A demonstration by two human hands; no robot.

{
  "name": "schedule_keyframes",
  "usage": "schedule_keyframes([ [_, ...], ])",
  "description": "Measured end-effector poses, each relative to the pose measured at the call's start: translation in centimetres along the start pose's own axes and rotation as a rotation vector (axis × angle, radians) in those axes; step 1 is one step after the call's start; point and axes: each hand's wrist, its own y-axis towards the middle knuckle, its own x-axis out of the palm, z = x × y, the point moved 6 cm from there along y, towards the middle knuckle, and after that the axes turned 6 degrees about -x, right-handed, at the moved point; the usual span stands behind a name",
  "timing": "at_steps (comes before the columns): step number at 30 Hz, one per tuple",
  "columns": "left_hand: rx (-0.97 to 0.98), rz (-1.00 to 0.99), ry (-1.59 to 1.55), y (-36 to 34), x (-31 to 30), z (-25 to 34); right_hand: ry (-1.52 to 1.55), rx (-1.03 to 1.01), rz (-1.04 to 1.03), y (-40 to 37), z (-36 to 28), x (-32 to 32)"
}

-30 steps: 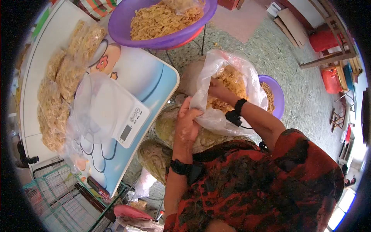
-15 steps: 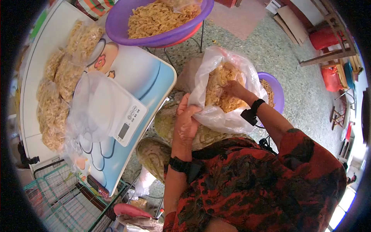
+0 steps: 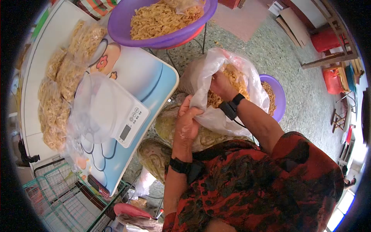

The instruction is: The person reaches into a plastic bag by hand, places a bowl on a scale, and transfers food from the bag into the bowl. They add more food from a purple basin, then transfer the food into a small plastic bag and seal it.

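Speckled floor [image 3: 299, 102] is spread beyond the right hand [image 3: 223, 85], and a wooden frame [image 3: 329, 60] is seen well to its right; a blue-patterned worktop [image 3: 156, 75] is set left of the left hand [image 3: 187, 123] (bright light [image 3: 341, 210] is seen far rightward).

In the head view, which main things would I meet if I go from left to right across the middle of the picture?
Filled clear bags → white digital scale → left hand → white plastic bag → small purple basin.

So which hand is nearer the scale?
Left. The left hand holds the white bag beside the table the scale sits on; the right hand is farther, inside the bag.
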Motion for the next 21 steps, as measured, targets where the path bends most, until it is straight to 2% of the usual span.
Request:
schedule_keyframes([
  [2,0.004,0.003,-0.007,-0.3,0.6,0.0,-0.106,-0.054,-0.034,0.5,-0.3,1.0],
  [4,-0.003,-0.041,-0.015,-0.1,0.7,0.0,-0.287,-0.168,-0.255,0.4,-0.7,2.3],
  [6,0.005,-0.042,-0.019,-0.3,0.5,0.2,-0.296,-0.215,-0.425,0.1,-1.0,3.4],
  [8,0.018,-0.014,-0.016,-0.3,0.4,0.4,-0.144,-0.184,-0.534,0.7,-2.0,2.3],
  [10,0.013,-0.034,-0.018,-0.2,0.4,0.5,0.095,0.199,-0.415,0.1,-3.1,-1.7],
  [12,0.008,-0.035,-0.025,-0.3,0.4,0.4,0.008,0.318,-0.413,-1.4,-2.4,-3.9],
  [14,0.009,-0.024,-0.037,-0.3,0.5,0.2,-0.407,0.164,-0.525,-3.0,-0.6,-5.6],
  [17,0.018,-0.010,0.043,-0.1,0.2,0.1,-0.454,0.280,-0.511,-6.9,-1.0,-8.0],
  [20,0.012,-0.034,-0.038,-0.6,1.3,0.3,-0.336,0.412,-0.525,-9.8,1.8,-5.8],
  [21,0.017,-0.029,-0.028,-0.6,1.3,0.2,-0.373,0.163,-0.470,-9.6,0.9,-4.5],
])
